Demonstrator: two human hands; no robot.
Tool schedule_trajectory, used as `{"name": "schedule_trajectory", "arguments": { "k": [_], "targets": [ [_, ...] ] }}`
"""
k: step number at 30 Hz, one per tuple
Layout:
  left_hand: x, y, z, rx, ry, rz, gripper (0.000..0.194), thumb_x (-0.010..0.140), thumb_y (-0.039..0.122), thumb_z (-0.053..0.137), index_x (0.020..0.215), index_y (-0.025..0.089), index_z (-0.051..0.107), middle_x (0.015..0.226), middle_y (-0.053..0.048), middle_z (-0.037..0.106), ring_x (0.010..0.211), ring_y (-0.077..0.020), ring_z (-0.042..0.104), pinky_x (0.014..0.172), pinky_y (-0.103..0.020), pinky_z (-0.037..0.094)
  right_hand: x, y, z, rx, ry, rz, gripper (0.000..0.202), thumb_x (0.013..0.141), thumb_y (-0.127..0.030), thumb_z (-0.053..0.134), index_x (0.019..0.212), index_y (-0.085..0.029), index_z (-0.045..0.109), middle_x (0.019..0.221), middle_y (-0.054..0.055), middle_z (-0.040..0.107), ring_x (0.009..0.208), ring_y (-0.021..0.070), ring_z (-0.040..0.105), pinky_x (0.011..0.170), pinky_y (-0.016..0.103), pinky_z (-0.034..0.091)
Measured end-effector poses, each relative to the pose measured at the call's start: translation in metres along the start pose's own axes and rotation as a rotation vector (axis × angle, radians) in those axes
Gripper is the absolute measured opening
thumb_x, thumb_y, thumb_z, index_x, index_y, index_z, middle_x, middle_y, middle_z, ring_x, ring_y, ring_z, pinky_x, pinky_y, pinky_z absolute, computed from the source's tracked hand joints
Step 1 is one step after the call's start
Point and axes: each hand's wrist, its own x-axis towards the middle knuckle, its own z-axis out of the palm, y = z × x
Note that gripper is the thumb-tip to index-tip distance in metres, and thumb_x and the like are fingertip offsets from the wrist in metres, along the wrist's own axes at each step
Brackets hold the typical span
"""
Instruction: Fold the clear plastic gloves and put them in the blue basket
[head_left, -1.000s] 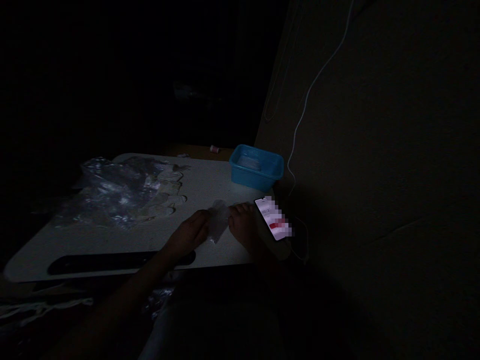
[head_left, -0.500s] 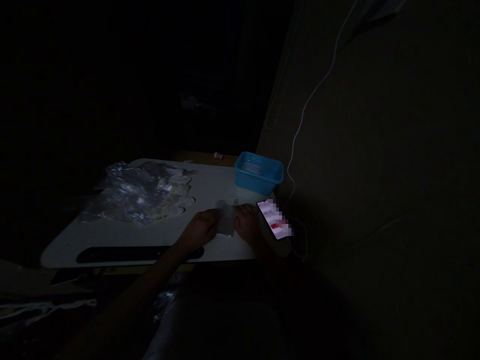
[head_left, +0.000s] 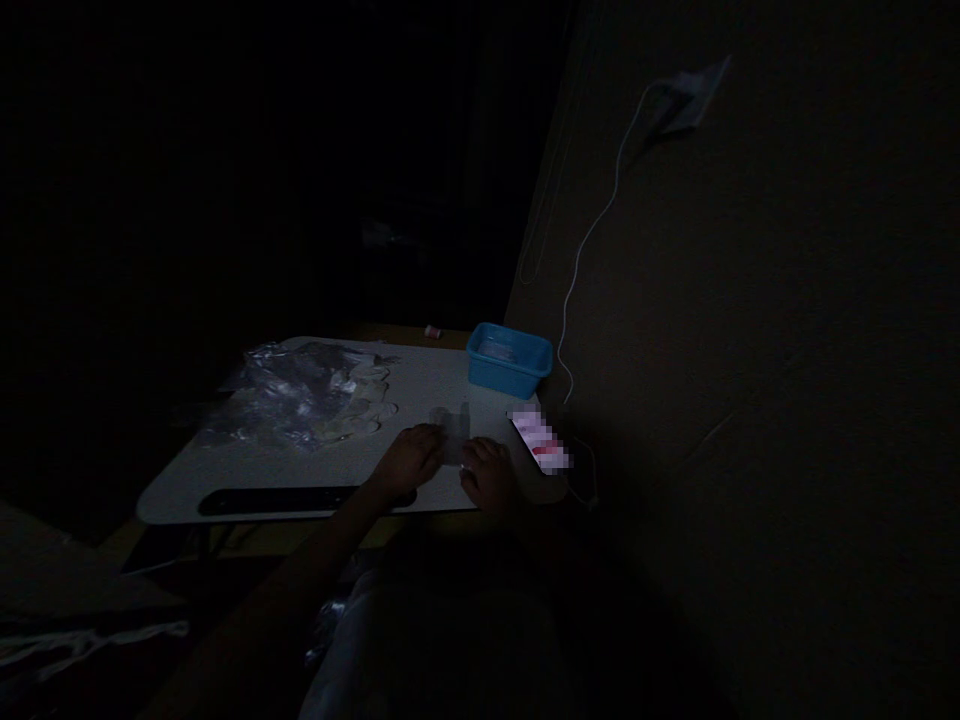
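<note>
In dim light a small clear plastic bag (head_left: 453, 440) lies on the white table (head_left: 427, 385). My left hand (head_left: 411, 458) is closed at the bag's left edge, its fingertips pressed together on it. At the lower right edge is my right hand (head_left: 489, 474), fingers curled together; whether it pinches the plastic is too dark to make out. Crumpled clear plastic (head_left: 289, 395) covers the table's left part, beside several pale, flat pieces (head_left: 367, 400). A lit phone (head_left: 538, 438) lies to the right of my right hand.
A blue basin (head_left: 506, 375) with something pale inside stands at the back right. Behind the table lies a small pink and white item (head_left: 433, 332). A white cable (head_left: 577, 255) hangs along the right wall. A black strip (head_left: 277, 500) runs along the front edge.
The camera view has shifted, so the wall socket end of the cable shows more. My right hand has moved down toward the bag's lower right edge.
</note>
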Motion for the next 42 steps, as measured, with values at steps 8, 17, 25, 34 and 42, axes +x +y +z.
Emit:
{"name": "schedule_trajectory", "arguments": {
  "k": [8, 17, 25, 34, 42],
  "targets": [
    [-0.036, 0.021, -0.006, 0.098, -0.200, 0.071, 0.061, 0.079, 0.048, 0.043, 0.128, 0.012, 0.038, 0.135, -0.020, 0.037, 0.125, -0.0273, 0.034, 0.100, -0.049, 0.025, -0.005, -0.005, -0.003, -0.088, -0.025, 0.016, 0.029, 0.081, -0.025, 0.047, 0.107, -0.018, 0.057, 0.121, 0.010, 0.051, 0.116, 0.0230, 0.037, 0.092, 0.040, 0.029],
    [-0.064, 0.041, -0.008, 0.133, -0.078, 0.080, 0.036, 0.079, 0.023, 0.045, 0.113, 0.015, 0.053, 0.113, -0.012, 0.057, 0.103, -0.0235, 0.049, 0.089, -0.039, 0.036, -0.042, -0.006, -0.023, -0.013, -0.162, -0.199, 0.056, 0.078, -0.038, 0.049, 0.128, -0.015, 0.039, 0.131, 0.012, 0.043, 0.124, 0.0248, 0.030, 0.095, 0.042, 0.025],
    [-0.061, 0.049, -0.011, -0.009, 0.112, 0.037, 0.024, 0.085, 0.028, 0.040, 0.085, 0.019, 0.063, 0.086, -0.006, 0.064, 0.090, -0.0206, 0.051, 0.080, -0.037, 0.040, -0.042, -0.019, -0.015, 0.083, -0.037, -0.019, 0.036, 0.072, -0.020, 0.055, 0.108, -0.018, 0.057, 0.113, 0.008, 0.056, 0.107, 0.0214, 0.045, 0.092, 0.037, 0.031],
    [-0.048, 0.045, -0.004, -0.270, 0.222, -0.140, 0.023, 0.074, 0.032, 0.057, 0.093, 0.020, 0.064, 0.087, -0.005, 0.067, 0.082, -0.0170, 0.059, 0.073, -0.030, 0.045, -0.019, -0.012, 0.008, 0.623, 0.096, 0.282, 0.015, 0.073, -0.015, 0.047, 0.063, -0.016, 0.059, 0.067, 0.002, 0.058, 0.066, 0.0127, 0.052, 0.063, 0.023, 0.040],
    [-0.045, 0.040, 0.008, -0.286, 0.161, -0.268, 0.024, 0.071, 0.024, 0.055, 0.093, 0.020, 0.065, 0.085, -0.005, 0.068, 0.081, -0.0177, 0.060, 0.077, -0.031, 0.044, -0.009, 0.005, 0.007, 0.838, -0.020, 0.382, 0.020, 0.071, -0.024, 0.051, 0.052, -0.016, 0.050, 0.048, -0.005, 0.042, 0.048, 0.0073, 0.040, 0.045, 0.018, 0.028]
  ]
}}
